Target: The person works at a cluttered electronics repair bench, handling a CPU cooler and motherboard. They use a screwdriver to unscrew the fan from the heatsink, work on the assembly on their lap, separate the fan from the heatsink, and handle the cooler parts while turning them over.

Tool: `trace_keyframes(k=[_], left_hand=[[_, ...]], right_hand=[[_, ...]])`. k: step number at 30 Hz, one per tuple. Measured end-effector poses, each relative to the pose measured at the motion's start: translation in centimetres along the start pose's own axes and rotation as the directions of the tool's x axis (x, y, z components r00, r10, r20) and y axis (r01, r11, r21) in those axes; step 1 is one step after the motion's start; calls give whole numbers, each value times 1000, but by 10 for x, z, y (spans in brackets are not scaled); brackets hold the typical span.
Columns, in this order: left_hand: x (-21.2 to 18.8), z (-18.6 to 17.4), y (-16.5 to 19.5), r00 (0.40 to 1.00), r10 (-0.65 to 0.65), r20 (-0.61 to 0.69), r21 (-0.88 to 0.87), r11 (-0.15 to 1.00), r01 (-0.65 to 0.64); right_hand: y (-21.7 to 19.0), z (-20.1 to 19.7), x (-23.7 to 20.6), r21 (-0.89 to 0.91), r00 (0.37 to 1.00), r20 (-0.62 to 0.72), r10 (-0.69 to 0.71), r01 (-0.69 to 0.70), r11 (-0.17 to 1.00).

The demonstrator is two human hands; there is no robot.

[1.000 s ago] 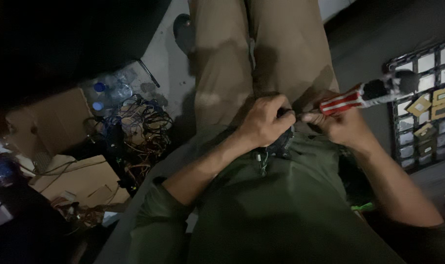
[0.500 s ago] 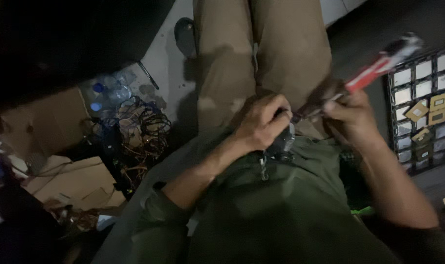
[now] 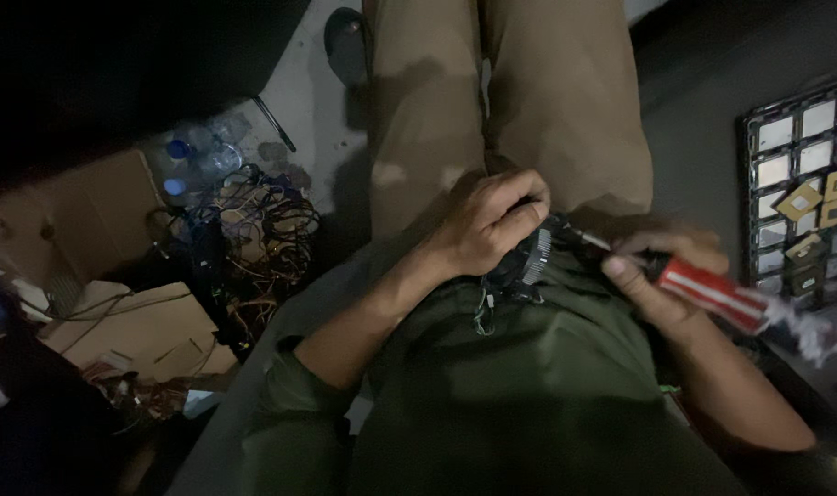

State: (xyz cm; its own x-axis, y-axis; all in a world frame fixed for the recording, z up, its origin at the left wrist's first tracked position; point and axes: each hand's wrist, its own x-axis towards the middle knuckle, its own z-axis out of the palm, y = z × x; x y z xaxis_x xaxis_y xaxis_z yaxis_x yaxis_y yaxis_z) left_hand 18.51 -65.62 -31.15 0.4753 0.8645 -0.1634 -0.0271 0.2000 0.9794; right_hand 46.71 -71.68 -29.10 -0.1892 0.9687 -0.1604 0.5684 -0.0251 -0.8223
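Head view: grid tray (image 3: 758, 193) at far right, dark frame, square cells holding pale grey and gold square chips. Flat brown cardboard (image 3: 124, 331) at left near, another cardboard box (image 3: 69, 220) behind it. Clear plastic bottles with blue caps (image 3: 198, 156) left of centre, next to a tangle of dark wires (image 3: 253, 239) on the floor. Dark shoe (image 3: 345, 41) at far centre.

Left hand (image 3: 483, 225) is wrapped around a small dark round part with a ribbed grey edge (image 3: 533, 257), held in the lap against the green shirt; thin wires hang below it. Right hand (image 3: 662, 266) is closed on the red-handled screwdriver (image 3: 712, 289), its shaft touching the part. Hands close together. Part mostly hidden by fingers; handle end blurred.

Versus half a second ago: screwdriver handle was tilted up to far right, now lies low, pointing right and near. Left hand unchanged.
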Motion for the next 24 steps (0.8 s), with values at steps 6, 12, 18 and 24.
trace_keyframes(k=[6,12,18,24], left_hand=[[3,4,1,998,-52,31,5,999,52],[3,6,0,1000,-20,22,19,1000,19],[2,6,1,999,-36,14,33,999,35],[2,7,-2,999,-16,29,40,999,15]], right_hand=[[-23,20,18,-12,951,-42,-307,307,952],[-27,31,33,167,878,-105,-467,479,862],[-14,34,26,214,885,-94,-457,466,858],[-8,27,17,57,950,63,-306,303,951]])
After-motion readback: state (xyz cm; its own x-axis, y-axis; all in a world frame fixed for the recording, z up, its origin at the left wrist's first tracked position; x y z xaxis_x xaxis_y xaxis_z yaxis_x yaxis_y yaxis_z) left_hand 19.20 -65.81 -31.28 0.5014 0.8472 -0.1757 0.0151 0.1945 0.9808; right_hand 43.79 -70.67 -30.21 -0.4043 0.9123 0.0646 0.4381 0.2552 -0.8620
